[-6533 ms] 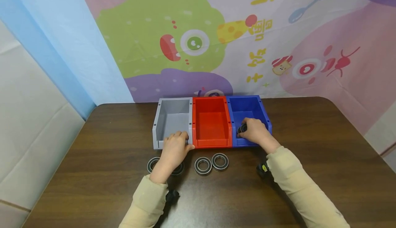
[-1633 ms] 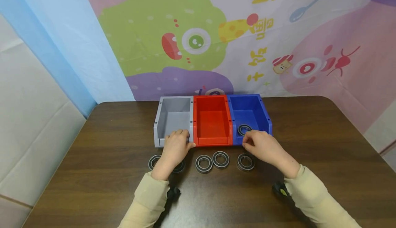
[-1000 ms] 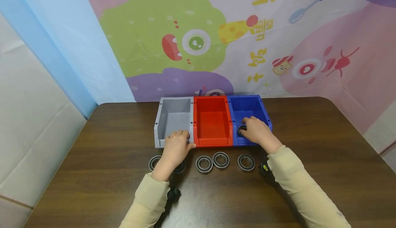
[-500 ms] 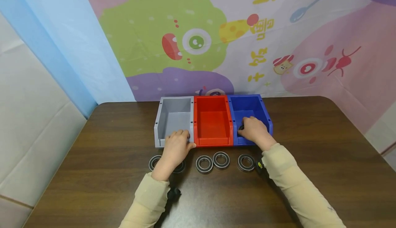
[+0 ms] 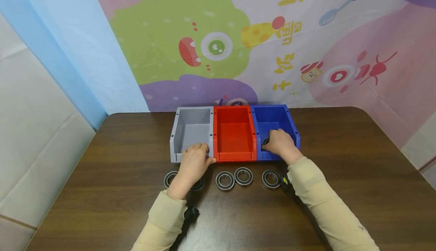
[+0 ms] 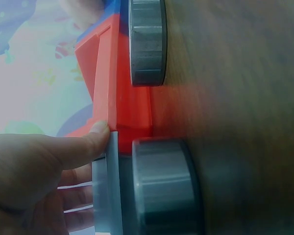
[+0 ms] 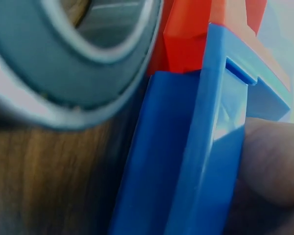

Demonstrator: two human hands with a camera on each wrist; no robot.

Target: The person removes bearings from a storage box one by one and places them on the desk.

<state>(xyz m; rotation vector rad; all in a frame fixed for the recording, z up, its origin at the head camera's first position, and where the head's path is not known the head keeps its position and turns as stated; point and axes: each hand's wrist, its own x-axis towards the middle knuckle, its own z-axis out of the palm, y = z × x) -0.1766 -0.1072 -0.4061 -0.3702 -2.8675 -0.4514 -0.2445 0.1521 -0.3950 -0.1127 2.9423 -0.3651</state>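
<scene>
In the head view, my left hand grips the front edge of the grey bin. Its thumb lies outside near the seam with the red bin, fingers curled over the lip. My right hand reaches into the blue bin and pinches a black-and-steel ball bearing, mostly hidden by the fingers. On the table before the blue bin lies another bearing. Two more, a left one and a right one, lie side by side before the red bin.
Before the grey bin, two bearings are partly covered by my left wrist. The joined bins stand at the back of the brown wooden table, against a printed cloth. Black wrist cameras hang under both sleeves.
Earlier, a bearing appeared on the table before the blue bin. My right hand then moved from the blue bin's front edge onto the bearing inside. My left hand stays put.
</scene>
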